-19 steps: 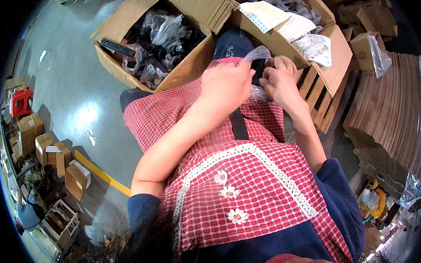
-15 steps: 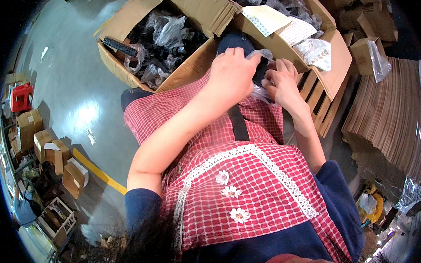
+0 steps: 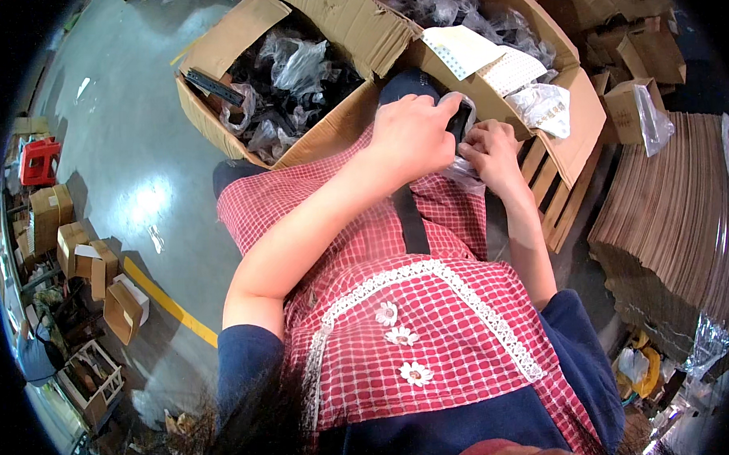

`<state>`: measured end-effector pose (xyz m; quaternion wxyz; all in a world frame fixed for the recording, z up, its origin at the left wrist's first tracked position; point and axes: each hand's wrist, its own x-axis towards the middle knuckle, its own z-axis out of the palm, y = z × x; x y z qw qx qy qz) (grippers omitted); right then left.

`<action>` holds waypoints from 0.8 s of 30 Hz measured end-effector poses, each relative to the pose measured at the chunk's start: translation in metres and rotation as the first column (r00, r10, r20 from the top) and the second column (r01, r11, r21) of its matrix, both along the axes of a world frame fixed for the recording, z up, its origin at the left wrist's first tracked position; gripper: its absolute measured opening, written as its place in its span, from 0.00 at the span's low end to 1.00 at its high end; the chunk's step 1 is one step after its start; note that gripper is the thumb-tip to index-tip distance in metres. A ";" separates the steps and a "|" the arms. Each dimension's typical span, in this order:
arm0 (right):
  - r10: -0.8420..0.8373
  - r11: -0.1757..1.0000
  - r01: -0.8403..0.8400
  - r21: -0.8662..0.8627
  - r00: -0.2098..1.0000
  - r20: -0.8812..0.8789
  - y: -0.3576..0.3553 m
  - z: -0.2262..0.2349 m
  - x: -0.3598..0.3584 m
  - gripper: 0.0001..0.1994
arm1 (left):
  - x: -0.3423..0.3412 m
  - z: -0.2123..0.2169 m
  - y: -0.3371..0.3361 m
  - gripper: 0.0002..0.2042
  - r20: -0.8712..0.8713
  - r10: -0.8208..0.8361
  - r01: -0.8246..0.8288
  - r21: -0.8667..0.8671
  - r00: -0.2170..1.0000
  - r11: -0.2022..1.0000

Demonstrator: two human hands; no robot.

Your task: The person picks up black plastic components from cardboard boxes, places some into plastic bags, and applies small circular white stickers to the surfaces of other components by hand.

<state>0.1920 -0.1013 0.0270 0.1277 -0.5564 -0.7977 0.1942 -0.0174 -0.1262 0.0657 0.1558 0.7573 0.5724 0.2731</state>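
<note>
Over my lap, my left hand (image 3: 416, 136) and my right hand (image 3: 491, 150) are close together at a clear plastic bag (image 3: 463, 173). A dark part (image 3: 459, 119) shows inside the bag's mouth; its kind cannot be made out. The left fingers are closed at the upper edge of the bag, the index finger along its rim. From the other side, my right fingers pinch the film. Just beyond the left hand stands an open cardboard box (image 3: 312, 140) of dark parts and crumpled clear bags (image 3: 292, 64).
A second open carton (image 3: 566, 97) at the right holds bagged things, with paper sheets (image 3: 512, 70) over its edge. It stands by a wooden pallet (image 3: 560, 194). Flattened cardboard (image 3: 665, 214) is stacked far right. Small cartons (image 3: 124, 311) and a red stool (image 3: 39, 161) stand left.
My left hand has shifted slightly right and down, with its index finger now stretched along the bag's rim. The bag's mouth looks wider around the dark part. My right hand has moved down slightly.
</note>
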 end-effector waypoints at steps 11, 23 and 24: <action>0.257 0.934 -0.318 0.159 0.912 0.319 -0.030 0.081 0.007 0.16 | -0.032 0.008 -0.028 0.14 0.079 -0.059 0.056 0.045 0.995 0.997; 0.141 0.990 -0.125 0.067 0.905 -0.400 -0.013 0.099 0.026 0.07 | -0.043 0.031 -0.032 0.13 0.663 0.038 0.079 -0.145 0.748 0.986; 0.076 0.997 -0.074 0.022 0.881 -0.468 -0.014 0.096 0.027 0.07 | -0.049 0.033 -0.030 0.14 0.767 0.085 0.115 -0.203 0.636 0.972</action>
